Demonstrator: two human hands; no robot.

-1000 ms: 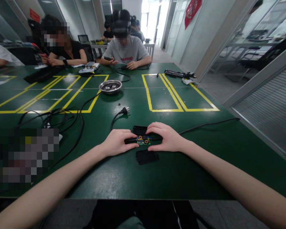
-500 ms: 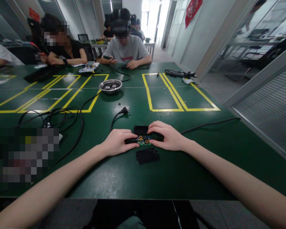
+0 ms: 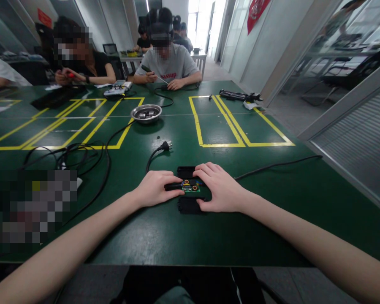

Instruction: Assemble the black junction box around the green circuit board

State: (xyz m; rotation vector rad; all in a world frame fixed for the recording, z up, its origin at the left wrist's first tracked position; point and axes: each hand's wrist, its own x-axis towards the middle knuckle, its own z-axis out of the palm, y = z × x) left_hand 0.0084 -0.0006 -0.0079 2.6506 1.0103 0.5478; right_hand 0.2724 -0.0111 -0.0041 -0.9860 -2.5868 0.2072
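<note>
A small green circuit board [image 3: 191,187] with copper-wound coils lies in front of me. My left hand [image 3: 155,188] pinches the black cable end [image 3: 173,186] at the board's left side between thumb and fingers. Over the right side of the board, my right hand [image 3: 223,188] is spread wide. Its thumb touches the lower black case half [image 3: 189,205], and its fingertips reach the upper black case half [image 3: 185,172]. The right hand hides the board's right-hand lead and part of both case halves.
A power plug [image 3: 165,146] lies beyond my left hand, and a metal bowl [image 3: 146,114] with metal parts stands farther back. Coiled black cables [image 3: 82,154] lie at left. Another cable [image 3: 278,163] runs right. A person [image 3: 167,63] across the table holds a screwdriver.
My right hand has let go of the board's right-hand lead and spread, its thumb coming down onto the lower case half. That half has shifted slightly left. My left hand keeps its pinch.
</note>
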